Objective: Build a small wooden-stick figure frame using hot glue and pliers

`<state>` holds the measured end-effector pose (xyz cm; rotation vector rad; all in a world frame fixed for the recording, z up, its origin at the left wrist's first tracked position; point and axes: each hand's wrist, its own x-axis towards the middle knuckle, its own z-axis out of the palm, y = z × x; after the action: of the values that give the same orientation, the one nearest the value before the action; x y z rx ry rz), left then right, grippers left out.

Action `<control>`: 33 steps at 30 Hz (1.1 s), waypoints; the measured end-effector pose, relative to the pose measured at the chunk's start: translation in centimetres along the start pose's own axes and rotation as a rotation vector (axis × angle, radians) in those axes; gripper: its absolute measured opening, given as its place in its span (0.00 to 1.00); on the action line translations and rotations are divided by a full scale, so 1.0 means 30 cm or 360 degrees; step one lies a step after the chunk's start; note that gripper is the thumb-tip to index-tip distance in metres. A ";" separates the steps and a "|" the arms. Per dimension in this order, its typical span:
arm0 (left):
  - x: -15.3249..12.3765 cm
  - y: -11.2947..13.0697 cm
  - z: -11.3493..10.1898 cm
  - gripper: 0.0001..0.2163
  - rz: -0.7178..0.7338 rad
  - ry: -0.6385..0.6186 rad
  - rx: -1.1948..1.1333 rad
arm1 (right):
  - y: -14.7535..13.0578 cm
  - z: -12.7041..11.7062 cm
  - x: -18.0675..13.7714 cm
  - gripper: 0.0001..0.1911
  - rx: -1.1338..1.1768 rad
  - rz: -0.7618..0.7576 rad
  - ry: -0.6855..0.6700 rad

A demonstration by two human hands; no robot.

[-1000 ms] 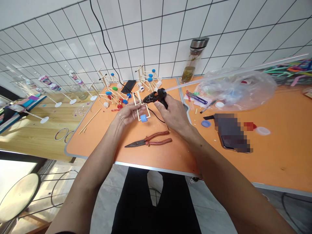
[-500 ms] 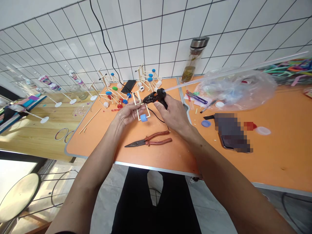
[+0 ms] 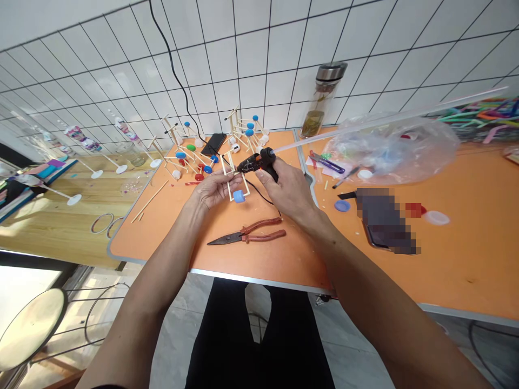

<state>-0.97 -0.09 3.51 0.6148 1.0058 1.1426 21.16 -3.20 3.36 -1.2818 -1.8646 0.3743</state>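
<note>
Our left hand (image 3: 214, 189) pinches a small wooden frame (image 3: 229, 186) between thumb and fingers, held up above the orange surface (image 3: 239, 262). A blue wheel (image 3: 239, 196) sits on the frame's near bar, at its six o'clock. Our right hand (image 3: 292, 186) is wrapped around the grip of a black glue gun (image 3: 257, 162), its nozzle pointing toward nine o'clock, right by the frame and our left fingertips; we cannot tell whether it touches the wood. A long clear glue stick (image 3: 348, 129) runs out of the gun's back, between two and three o'clock.

Taking the frame as our clock centre, red-handled pliers (image 3: 263, 236) lie at six o'clock and a thin wooden stick (image 3: 150, 201) at nine. Stick models (image 3: 178, 146) with coloured wheels stand at ten, a black phone (image 3: 214, 144) lies at eleven, a glass bottle (image 3: 318, 108) stands at two, and a plastic bag (image 3: 389, 151) rests at three.
</note>
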 end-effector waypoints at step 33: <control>0.001 0.002 -0.005 0.11 -0.0004 0.0027 0.0013 | -0.005 -0.007 -0.002 0.20 0.0012 -0.0002 0.0023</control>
<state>-1.12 -0.06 3.48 0.6108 1.0263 1.1434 21.24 -3.36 3.57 -1.2752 -1.8501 0.3706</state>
